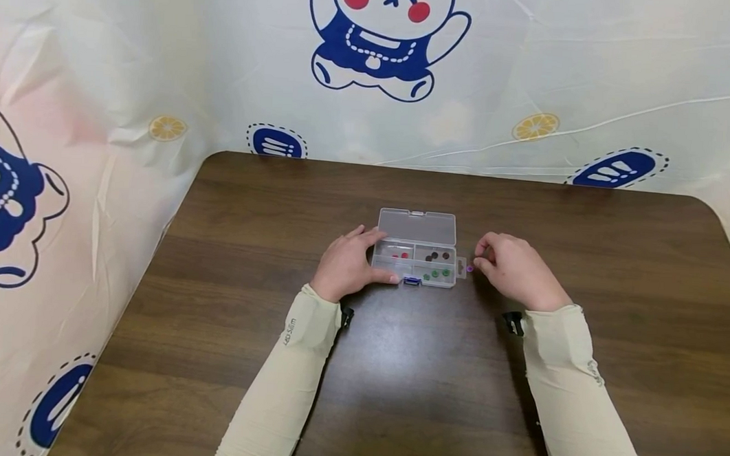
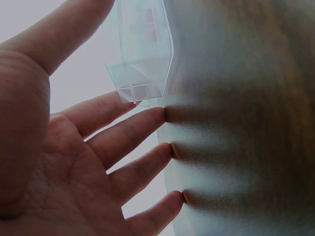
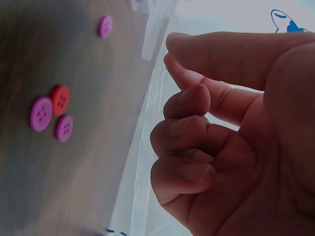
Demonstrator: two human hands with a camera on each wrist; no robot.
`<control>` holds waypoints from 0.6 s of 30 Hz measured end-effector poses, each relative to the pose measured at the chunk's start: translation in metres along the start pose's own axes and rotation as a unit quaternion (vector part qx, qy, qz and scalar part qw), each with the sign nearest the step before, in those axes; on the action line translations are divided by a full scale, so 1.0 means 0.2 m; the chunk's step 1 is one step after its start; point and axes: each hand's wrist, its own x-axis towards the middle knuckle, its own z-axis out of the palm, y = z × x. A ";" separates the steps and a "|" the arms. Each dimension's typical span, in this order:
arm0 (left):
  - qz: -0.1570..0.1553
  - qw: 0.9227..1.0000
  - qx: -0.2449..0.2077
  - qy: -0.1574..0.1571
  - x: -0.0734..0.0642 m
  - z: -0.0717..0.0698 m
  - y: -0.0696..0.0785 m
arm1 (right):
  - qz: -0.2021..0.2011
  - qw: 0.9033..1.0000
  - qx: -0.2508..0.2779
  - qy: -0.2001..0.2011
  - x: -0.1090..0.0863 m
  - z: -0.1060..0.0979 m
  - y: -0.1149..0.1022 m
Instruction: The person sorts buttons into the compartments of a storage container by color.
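A clear plastic compartment box [image 1: 392,266] lies with its lid [image 1: 417,226] tipped back. My left hand [image 1: 349,260] holds its left end, thumb along the front and index finger by the hinge; the other fingertips rest on the table. Inside are red buttons [image 1: 404,255], dark buttons [image 1: 446,256] and green buttons [image 1: 446,273], each colour in its own compartment. Right of the box hovers my right hand [image 1: 518,269], fingers curled, thumb and index tips close together with nothing visible between them. Near it lie a red button [image 3: 61,100] and several purple buttons [image 3: 41,113].
A clear hang tab [image 1: 461,267] sticks out from the box's right end, beside a single purple button [image 1: 469,268]. The dark wooden table [image 1: 266,216] reaches back to a printed curtain [image 1: 224,76].
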 end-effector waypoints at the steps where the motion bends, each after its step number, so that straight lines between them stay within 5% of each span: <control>1: 0.000 1.000 0.000 -0.001 0.00 0.00 0.00 | 0.000 1.000 -0.001 0.000 0.00 0.00 0.00; 18: -0.002 1.000 0.000 -0.003 0.00 0.00 0.00 | 0.018 0.999 -0.012 -0.032 -0.05 -0.02 0.09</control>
